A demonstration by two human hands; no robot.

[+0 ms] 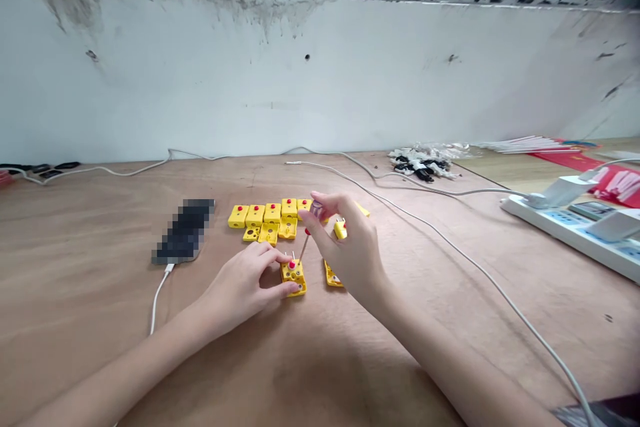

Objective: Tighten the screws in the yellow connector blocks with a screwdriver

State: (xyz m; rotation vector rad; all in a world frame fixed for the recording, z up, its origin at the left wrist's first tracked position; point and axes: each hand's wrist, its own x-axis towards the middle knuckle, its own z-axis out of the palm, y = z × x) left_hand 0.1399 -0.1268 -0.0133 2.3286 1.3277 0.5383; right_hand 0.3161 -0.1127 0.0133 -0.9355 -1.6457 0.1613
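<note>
On the wooden table, my left hand (249,278) grips the left side of a small yellow block (294,276) with a red button, its thumb and fingertips on the edges. My right hand (350,240) is closed around the clear handle of a screwdriver (304,245), above and right of the block. The screwdriver's thin shaft slants down, and its tip meets the block's top near the red button. Just beyond are several yellow pieces with red buttons (256,215) in a row, with open yellow covers (269,234) in front. Another yellow piece (333,275) is partly hidden by my right hand.
A phone (185,230) with a white cable lies at the left. A long white cable (450,240) crosses the table to the right. The white power strip (575,220) sits at the right, with black and white parts (423,162) near the wall.
</note>
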